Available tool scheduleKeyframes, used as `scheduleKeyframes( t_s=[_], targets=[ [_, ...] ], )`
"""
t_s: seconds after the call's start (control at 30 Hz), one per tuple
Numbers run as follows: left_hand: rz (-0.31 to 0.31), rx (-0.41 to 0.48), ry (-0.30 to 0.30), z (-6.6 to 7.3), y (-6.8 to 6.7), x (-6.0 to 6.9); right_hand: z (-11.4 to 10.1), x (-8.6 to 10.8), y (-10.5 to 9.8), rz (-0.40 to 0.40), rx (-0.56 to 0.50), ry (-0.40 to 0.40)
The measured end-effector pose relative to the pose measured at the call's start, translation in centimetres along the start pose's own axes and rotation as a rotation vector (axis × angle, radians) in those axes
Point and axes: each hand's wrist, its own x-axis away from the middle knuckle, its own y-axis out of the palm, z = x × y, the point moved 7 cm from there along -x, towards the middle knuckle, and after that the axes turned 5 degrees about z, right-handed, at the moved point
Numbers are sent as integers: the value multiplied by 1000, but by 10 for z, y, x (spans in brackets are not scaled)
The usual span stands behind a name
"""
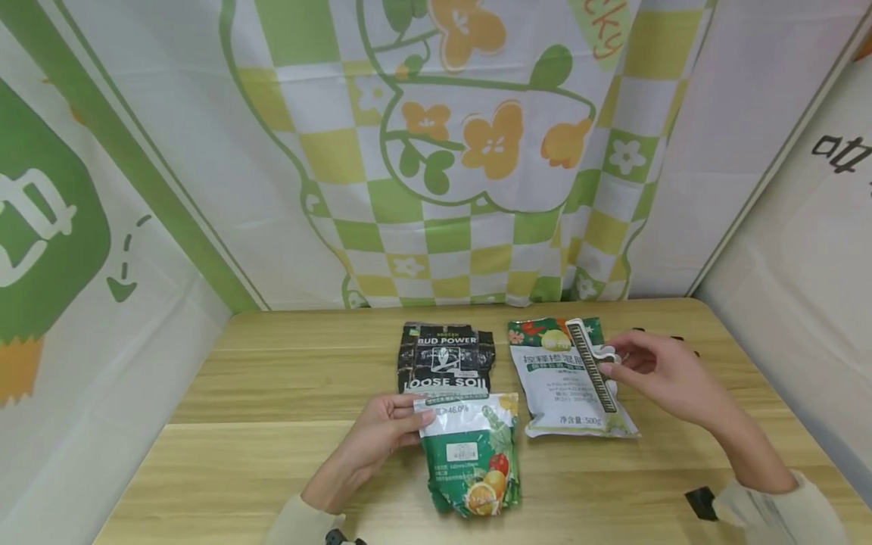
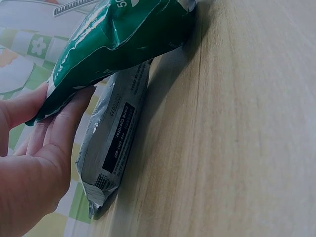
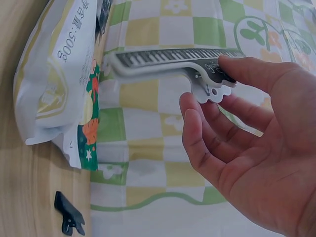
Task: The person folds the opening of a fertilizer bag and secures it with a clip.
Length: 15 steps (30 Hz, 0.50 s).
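My left hand (image 1: pixel 375 435) pinches the upper left corner of a green and white fertilizer bag (image 1: pixel 466 454) printed with fruit. In the left wrist view, this green bag (image 2: pixel 123 44) is lifted and tilted over the table. Between the thumb and fingers of my right hand (image 1: pixel 674 375) is a long white and black bag clip (image 1: pixel 593 367). The right wrist view shows the clip (image 3: pixel 173 59) held in the air, apart from the white 500g bag (image 3: pixel 59 64). From the head, the clip overlaps that white bag (image 1: pixel 552 393), which lies on the table.
A black "Loose Soil" bag (image 1: pixel 446 356) lies behind the green one, its lower part covered. Past my right hand, small black clips (image 1: pixel 677 338) lie near the table's back edge; one black clip (image 3: pixel 69 215) shows fully from the right wrist. A patterned curtain (image 1: pixel 477 250) hangs behind the table (image 1: pixel 272 446).
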Motion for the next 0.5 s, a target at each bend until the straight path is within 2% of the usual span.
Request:
scheduleKeyframes(
  t_s=[0.5],
  targets=[
    [3, 0, -10, -2, -1, -1, -14, -11, 10, -35, -2, -54]
  ],
)
